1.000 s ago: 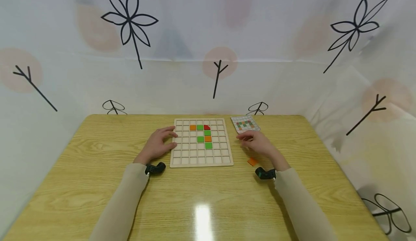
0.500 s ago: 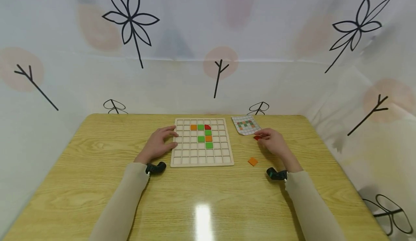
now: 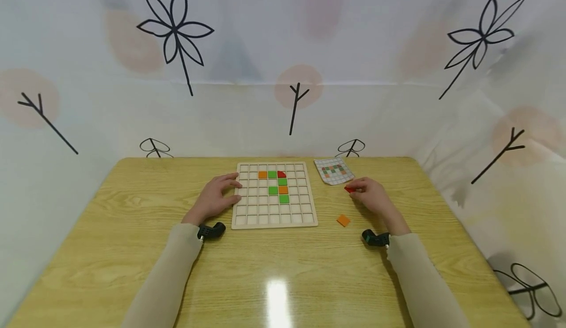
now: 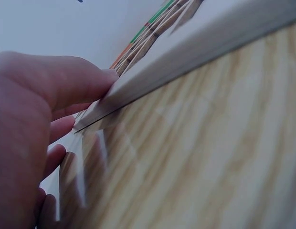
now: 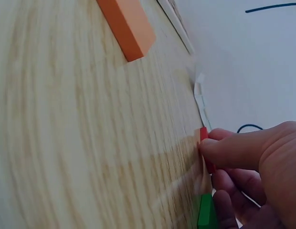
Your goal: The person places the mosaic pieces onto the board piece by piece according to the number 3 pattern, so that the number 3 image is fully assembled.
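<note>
A wooden grid board [image 3: 275, 222] lies on the table, with several green and orange square tiles and one red rounded piece [image 3: 281, 174] set in its cells. My left hand [image 3: 213, 199] rests at the board's left edge, thumb and fingertips touching the rim; the left wrist view shows the thumb [image 4: 86, 81] against it. Right of the board, my right hand [image 3: 373, 196] pinches a red piece [image 5: 204, 134] between thumb and fingers, at the table surface. A green block [image 5: 206, 212] sits just under that hand, seen only in the right wrist view.
A printed pattern card [image 3: 332, 177] lies beyond the right hand, near the table's back edge. One loose orange tile [image 3: 343, 220] lies between the board and the right wrist. A patterned cloth [image 3: 247, 107] hangs behind the table [image 3: 221, 279].
My right hand has moved right, from beside the board to below the card's right corner, and now pinches the red piece. The left hand stays at the board's edge.
</note>
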Action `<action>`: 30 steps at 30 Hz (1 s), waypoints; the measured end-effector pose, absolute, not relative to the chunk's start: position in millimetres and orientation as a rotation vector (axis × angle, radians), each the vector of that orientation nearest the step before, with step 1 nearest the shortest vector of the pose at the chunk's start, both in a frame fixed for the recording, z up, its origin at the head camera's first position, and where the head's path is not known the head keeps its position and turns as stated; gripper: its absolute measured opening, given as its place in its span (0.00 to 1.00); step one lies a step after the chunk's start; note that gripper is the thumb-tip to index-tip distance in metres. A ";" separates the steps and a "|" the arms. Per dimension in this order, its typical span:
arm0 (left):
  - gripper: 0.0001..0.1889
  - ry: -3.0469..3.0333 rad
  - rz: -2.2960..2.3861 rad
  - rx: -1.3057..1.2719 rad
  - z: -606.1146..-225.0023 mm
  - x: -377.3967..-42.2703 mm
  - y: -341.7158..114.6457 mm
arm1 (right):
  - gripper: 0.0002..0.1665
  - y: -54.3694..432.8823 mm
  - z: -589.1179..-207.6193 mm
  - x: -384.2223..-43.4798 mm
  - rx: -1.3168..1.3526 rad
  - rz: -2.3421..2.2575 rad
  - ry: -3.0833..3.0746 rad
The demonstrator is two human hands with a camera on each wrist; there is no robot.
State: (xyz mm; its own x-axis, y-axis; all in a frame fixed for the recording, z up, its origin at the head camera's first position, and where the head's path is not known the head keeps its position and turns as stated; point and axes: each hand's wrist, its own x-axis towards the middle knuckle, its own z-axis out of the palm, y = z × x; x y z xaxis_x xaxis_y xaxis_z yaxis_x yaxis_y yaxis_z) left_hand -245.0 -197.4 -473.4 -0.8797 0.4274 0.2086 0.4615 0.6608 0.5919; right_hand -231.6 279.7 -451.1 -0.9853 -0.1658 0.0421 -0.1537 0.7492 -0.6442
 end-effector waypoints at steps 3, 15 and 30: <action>0.17 -2.817 -1.032 -0.749 -472.4 -243.5 -197.2 | 0.16 279.7 -451.5 -232.3 -0.256 -1.066 2.918; 0.16 -2.808 -1.051 -0.750 -473.5 -243.6 -197.2 | 0.15 279.6 -452.5 -234.2 -0.193 -1.077 2.927; 0.16 -2.806 -1.041 -0.750 -475.4 -244.5 -197.6 | 0.20 274.4 -448.7 -232.0 -0.079 -1.116 2.901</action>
State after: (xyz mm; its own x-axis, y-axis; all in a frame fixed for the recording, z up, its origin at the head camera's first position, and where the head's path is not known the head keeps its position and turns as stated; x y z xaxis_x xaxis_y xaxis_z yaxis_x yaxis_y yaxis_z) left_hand -244.5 -197.6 -475.4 -0.8804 0.4229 0.2147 0.4606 0.6545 0.5995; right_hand -232.0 274.4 -448.7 -0.9982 -0.0592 -0.0123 -0.0357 0.7410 -0.6705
